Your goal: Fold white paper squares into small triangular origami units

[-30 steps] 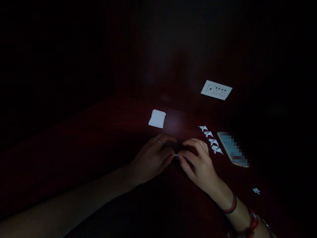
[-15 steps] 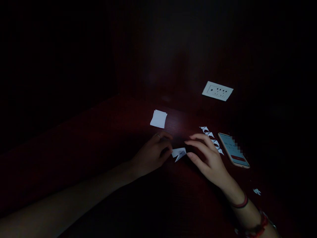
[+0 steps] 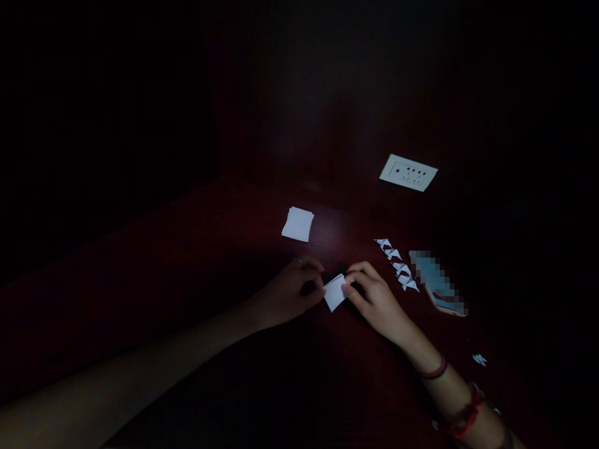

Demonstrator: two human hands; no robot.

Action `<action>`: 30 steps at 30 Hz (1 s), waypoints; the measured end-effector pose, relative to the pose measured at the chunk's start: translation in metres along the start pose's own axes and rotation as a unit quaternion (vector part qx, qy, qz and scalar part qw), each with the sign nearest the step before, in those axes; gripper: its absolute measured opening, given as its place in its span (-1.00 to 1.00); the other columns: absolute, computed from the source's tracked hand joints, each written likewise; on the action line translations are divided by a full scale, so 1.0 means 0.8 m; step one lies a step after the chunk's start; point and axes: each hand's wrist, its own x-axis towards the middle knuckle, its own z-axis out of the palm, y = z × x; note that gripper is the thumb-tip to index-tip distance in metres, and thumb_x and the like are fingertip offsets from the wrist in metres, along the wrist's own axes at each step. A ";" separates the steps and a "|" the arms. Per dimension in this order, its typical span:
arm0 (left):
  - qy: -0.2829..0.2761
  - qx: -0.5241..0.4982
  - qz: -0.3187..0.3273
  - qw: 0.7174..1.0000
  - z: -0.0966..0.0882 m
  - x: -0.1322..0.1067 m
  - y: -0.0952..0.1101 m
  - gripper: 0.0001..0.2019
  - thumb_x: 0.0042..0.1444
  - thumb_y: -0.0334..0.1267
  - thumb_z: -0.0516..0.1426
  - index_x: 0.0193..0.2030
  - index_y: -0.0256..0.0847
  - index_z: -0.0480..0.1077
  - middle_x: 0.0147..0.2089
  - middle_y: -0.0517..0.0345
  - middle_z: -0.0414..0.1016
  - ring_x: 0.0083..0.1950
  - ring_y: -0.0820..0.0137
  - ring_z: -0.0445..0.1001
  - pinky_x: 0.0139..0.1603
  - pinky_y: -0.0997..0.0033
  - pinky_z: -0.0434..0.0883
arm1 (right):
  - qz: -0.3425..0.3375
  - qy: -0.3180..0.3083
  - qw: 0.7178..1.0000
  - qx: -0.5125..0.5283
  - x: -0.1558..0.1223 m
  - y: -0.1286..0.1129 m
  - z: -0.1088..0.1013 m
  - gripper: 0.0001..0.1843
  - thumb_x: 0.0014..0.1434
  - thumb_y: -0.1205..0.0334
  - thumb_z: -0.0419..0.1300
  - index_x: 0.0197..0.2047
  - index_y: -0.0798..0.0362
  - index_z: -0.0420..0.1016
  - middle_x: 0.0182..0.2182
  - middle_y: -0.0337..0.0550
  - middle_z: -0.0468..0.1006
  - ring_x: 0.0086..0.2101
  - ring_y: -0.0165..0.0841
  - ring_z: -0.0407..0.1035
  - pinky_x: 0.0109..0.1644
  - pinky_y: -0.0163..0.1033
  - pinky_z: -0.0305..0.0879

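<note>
A small folded piece of white paper [image 3: 334,294] is held between my two hands, just above the dark red table. My left hand [image 3: 292,289] pinches its left edge between thumb and fingers; a ring shows on one finger. On the other side, my right hand [image 3: 377,302] grips the right edge with its thumb in front and curled fingers behind. The paper looks like a small flat rectangle, with a second layer showing along its top edge.
A stack of white paper squares [image 3: 298,224] lies beyond my hands. Several folded paper pieces [image 3: 397,265] form a row at the right, beside a phone [image 3: 437,284]. Small paper bits [image 3: 479,359] lie nearer. A socket plate [image 3: 408,173] is on the back wall.
My right hand has moved in from beside the paper and closed on its right edge. The paper's spread, pointed flaps now appear as a flat rectangle. My left hand keeps its pinch.
</note>
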 end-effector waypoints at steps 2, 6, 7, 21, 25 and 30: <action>-0.006 0.012 -0.040 0.999 0.004 -0.003 -0.004 -0.89 0.01 -0.30 0.06 -0.47 -0.23 0.35 -0.10 0.11 0.22 -0.03 0.30 0.22 -0.04 0.20 0.23 | 0.018 -0.028 0.999 0.001 -0.001 0.003 0.003 -0.85 0.09 0.30 0.03 -0.46 0.08 0.36 -0.33 -0.16 0.29 -0.29 -0.40 0.27 -0.18 -0.24 0.23; 0.024 0.084 -0.043 0.995 0.015 -0.010 -0.010 -0.90 -0.05 -0.26 0.10 -0.48 -0.25 0.32 -0.03 0.04 0.15 0.04 0.15 0.12 -0.08 0.11 0.24 | 0.044 -0.048 0.997 -0.042 -0.005 0.010 0.008 -0.92 0.01 0.24 0.13 -0.43 0.06 0.38 -0.34 -0.18 0.28 -0.28 -0.36 0.27 -0.19 -0.18 0.21; 0.033 0.103 -0.030 0.994 0.017 -0.010 -0.010 -0.89 -0.07 -0.26 0.12 -0.39 -0.24 0.32 0.01 0.03 0.12 0.07 0.13 0.08 -0.06 0.10 0.23 | 0.043 -0.042 0.996 -0.063 -0.006 0.010 0.008 -0.90 -0.02 0.23 0.16 -0.37 0.04 0.38 -0.32 -0.17 0.29 -0.26 -0.33 0.26 -0.19 -0.14 0.20; -0.122 0.199 0.137 0.963 -0.001 -0.007 -0.002 -0.84 0.08 -0.34 0.02 -0.21 -0.12 0.37 -0.19 0.16 0.37 -0.12 0.34 0.30 -0.08 0.29 0.18 | -0.107 -0.162 0.970 -0.146 -0.012 -0.006 -0.009 -0.78 0.07 0.36 0.08 -0.22 -0.06 0.44 -0.36 -0.23 0.43 -0.27 -0.35 0.27 -0.15 -0.16 0.04; -0.155 0.200 0.165 0.953 -0.009 -0.008 -0.004 -0.73 0.06 -0.42 0.00 -0.10 -0.11 0.32 -0.14 0.16 0.39 -0.02 0.35 0.25 -0.02 0.32 0.14 | -0.131 -0.201 0.961 -0.137 -0.013 -0.003 -0.018 -0.72 0.08 0.37 0.08 -0.14 -0.10 0.40 -0.31 -0.25 0.45 -0.26 -0.36 0.29 -0.14 -0.16 0.01; -0.175 0.187 0.185 0.949 -0.016 -0.009 -0.008 -0.65 0.04 -0.43 0.02 -0.03 -0.04 0.28 -0.08 0.20 0.37 0.01 0.34 0.23 0.01 0.31 0.12 | -0.140 -0.209 0.958 -0.137 -0.013 -0.002 -0.024 -0.69 0.10 0.36 0.04 -0.10 -0.13 0.37 -0.28 -0.24 0.46 -0.24 -0.35 0.30 -0.15 -0.17 -0.01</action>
